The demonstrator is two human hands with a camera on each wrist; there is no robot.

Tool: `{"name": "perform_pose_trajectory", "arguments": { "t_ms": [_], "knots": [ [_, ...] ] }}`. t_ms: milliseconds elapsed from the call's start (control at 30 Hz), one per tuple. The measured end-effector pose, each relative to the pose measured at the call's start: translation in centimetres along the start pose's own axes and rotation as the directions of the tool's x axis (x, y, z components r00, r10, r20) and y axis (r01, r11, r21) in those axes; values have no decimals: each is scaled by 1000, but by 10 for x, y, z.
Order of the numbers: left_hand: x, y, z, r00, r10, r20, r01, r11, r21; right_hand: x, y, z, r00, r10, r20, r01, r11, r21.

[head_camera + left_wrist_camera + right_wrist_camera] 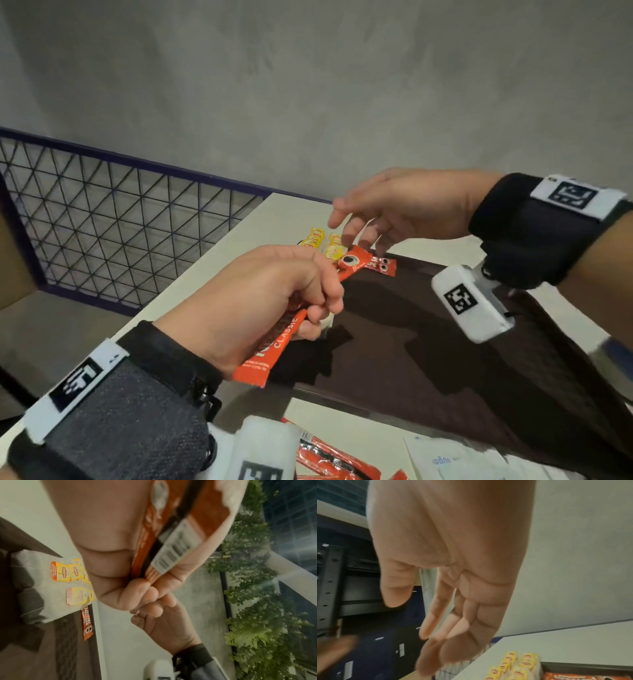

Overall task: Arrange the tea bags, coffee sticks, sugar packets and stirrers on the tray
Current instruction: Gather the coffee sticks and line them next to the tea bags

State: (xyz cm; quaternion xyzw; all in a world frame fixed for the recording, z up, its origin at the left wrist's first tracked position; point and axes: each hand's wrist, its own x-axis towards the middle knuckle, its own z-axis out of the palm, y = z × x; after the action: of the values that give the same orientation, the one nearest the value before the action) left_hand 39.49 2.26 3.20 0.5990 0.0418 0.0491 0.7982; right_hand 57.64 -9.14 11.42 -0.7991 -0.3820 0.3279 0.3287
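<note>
My left hand (pixel 322 301) grips a bunch of red coffee sticks (pixel 291 329) above the near-left part of the dark brown tray (pixel 428 359). Their barcode ends show against my palm in the left wrist view (pixel 175 545). My right hand (pixel 356 233) hovers just over the sticks' top end, fingers (pixel 436 635) loose and holding nothing. Yellow tea bags (pixel 322 243) lie at the tray's far left corner, also seen as tea bags (pixel 68 572) and tea bags (pixel 513 662). One coffee stick (pixel 382 267) lies flat beside them on the tray. No stirrers show.
More red coffee sticks (pixel 329 459) and white sugar packets (pixel 462 459) lie on the pale table in front of the tray. A wire mesh railing (pixel 120 222) with a purple frame runs along the table's left side. A grey wall stands behind.
</note>
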Motion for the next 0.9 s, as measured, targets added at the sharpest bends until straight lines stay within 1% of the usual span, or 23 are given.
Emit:
{"name": "perform_pose_trajectory", "arguments": {
  "t_ms": [67, 100, 133, 233, 333, 400, 467, 533, 667, 733, 800, 867, 900],
  "knots": [
    [-2, -1, 2, 1000, -7, -7, 8, 1000, 15, -17, -13, 11, 989, -9, 145, 21, 997, -78],
    [-2, -1, 3, 1000, -12, -16, 13, 1000, 19, -23, -16, 16, 984, -20, 178, 44, 990, -135],
    [-3, -1, 3, 999, -15, -32, 16, 1000, 25, -28, -18, 20, 984, -27, 178, 61, 980, -187],
    [-4, 0, 4, 996, -25, -84, 27, 1000, 14, -38, -20, 23, 995, -26, 93, 50, 962, -270],
    [-3, -1, 6, 989, -2, -148, 0, 1000, -12, -48, -21, 20, 999, -43, 19, 46, 970, -237],
    [0, -4, 6, 979, 35, -203, -32, 999, 17, -55, -20, 17, 998, -59, -16, 54, 978, -202],
    [2, -7, 4, 968, 74, -241, -58, 996, 73, -60, -19, 15, 998, -62, -18, 57, 980, -189],
    [3, -8, 2, 961, 93, -261, -72, 993, 90, -65, -17, 14, 998, -57, -6, 55, 979, -199],
    [2, -7, 3, 954, 101, -283, -99, 995, 22, -67, -12, 8, 1000, -18, -16, 14, 975, -221],
    [2, -4, 4, 935, 94, -342, -111, 993, -31, -63, -6, -1, 997, 13, -70, -30, 970, -243],
    [3, -1, 1, 895, 81, -438, -142, 984, -107, -55, 4, -16, 982, 36, -183, -85, 959, -269],
    [4, 2, -6, 853, 73, -517, -194, 964, -184, -44, 21, -32, 946, 70, -316, -154, 956, -250],
    [4, 4, -8, 840, 66, -539, -218, 950, -224, -38, 31, -38, 922, 101, -374, -195, 955, -224]
  ]
}}
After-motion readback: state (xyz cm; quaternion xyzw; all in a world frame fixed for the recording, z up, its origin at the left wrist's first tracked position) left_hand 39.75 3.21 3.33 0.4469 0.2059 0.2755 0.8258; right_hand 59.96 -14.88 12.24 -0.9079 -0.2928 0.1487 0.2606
